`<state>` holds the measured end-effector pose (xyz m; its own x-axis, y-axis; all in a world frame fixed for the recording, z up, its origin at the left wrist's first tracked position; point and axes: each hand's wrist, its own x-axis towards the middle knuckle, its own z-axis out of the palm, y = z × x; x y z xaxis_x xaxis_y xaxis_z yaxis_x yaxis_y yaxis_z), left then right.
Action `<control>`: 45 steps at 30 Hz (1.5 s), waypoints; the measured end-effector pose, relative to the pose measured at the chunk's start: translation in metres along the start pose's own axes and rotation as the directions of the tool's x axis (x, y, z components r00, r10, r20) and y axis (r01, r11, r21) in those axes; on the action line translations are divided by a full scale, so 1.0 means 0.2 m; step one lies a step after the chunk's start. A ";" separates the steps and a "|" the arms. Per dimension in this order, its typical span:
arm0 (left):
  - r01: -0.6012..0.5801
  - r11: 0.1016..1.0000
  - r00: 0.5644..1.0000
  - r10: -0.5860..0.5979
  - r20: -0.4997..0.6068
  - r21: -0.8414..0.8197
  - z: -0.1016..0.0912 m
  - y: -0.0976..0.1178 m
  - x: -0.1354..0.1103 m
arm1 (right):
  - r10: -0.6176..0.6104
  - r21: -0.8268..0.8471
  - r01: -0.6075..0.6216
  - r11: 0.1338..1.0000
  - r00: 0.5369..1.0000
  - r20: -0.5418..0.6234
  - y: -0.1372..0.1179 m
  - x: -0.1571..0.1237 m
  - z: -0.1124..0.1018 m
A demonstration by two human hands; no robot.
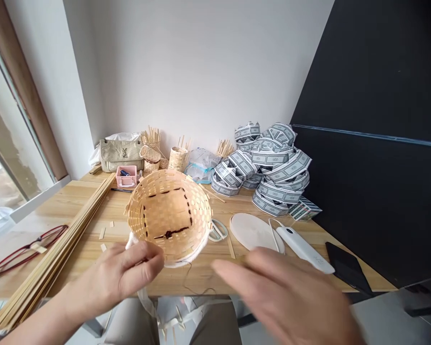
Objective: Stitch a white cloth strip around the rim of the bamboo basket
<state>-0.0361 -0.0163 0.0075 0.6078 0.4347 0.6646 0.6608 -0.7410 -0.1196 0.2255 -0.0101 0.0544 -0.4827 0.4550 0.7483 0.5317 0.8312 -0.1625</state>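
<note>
A round woven basket (pixel 167 211) tilts its open top toward me, with dark stitching in a rough rectangle on its bottom. White ribbon (pixel 197 251) wraps part of the near rim, and its loose end hangs below the table edge. My left hand (pixel 129 268) is closed on the basket's near left rim, thumb and forefinger pressed together. From the near rim a thin dark thread (pixel 190 282) trails down over the table edge. My right hand (pixel 283 297) is raised to the right of the basket, apart from it and smeared by motion; whatever its fingers hold cannot be made out.
Long wooden strips (pixel 68 235) and red glasses (pixel 28 249) lie left. Scissors (pixel 218 230), a white disc (pixel 255 231), a white corded device (pixel 303 249) and a black phone (pixel 348 266) lie right. Behind are patterned ribbon rolls (pixel 269 167), a handbag (pixel 120 154) and a pink box (pixel 126 177).
</note>
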 end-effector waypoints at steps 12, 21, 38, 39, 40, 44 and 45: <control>-0.025 0.984 0.999 0.019 0.031 0.176 -0.02 0.02 -0.04 | -0.199 -0.198 0.328 0.924 0.852 0.484 -0.06 0.17 0.13; -0.080 0.984 0.996 0.074 0.043 0.157 -0.01 0.01 -0.02 | -0.174 -0.186 0.295 0.937 0.858 0.483 -0.06 0.18 0.16; -0.047 0.999 0.999 0.047 0.017 0.007 0.03 -0.01 -0.06 | -0.183 -0.170 0.303 0.938 0.846 0.501 -0.04 0.17 0.17; -0.021 0.999 0.999 0.022 0.030 -0.046 0.03 -0.01 -0.06 | -0.176 -0.161 0.295 0.942 0.841 0.511 -0.04 0.17 0.17; 0.014 0.994 0.999 -0.008 0.053 -0.113 0.03 -0.01 -0.06 | -0.169 -0.146 0.285 0.947 0.833 0.527 -0.03 0.17 0.17; 0.194 0.877 0.966 -0.093 0.240 -0.439 0.02 -0.03 0.00 | -0.145 -0.057 0.227 0.972 0.774 0.616 0.02 0.19 0.16; 0.238 0.821 0.952 -0.091 0.292 -0.519 0.02 -0.03 0.02 | -0.149 -0.027 0.215 0.976 0.756 0.638 0.03 0.20 0.16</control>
<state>-0.0369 -0.0079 0.0074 0.6466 0.6309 0.4287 0.4587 -0.7707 0.4424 0.1861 0.0232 0.0623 -0.8878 0.4238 0.1795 0.4339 0.9007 0.0194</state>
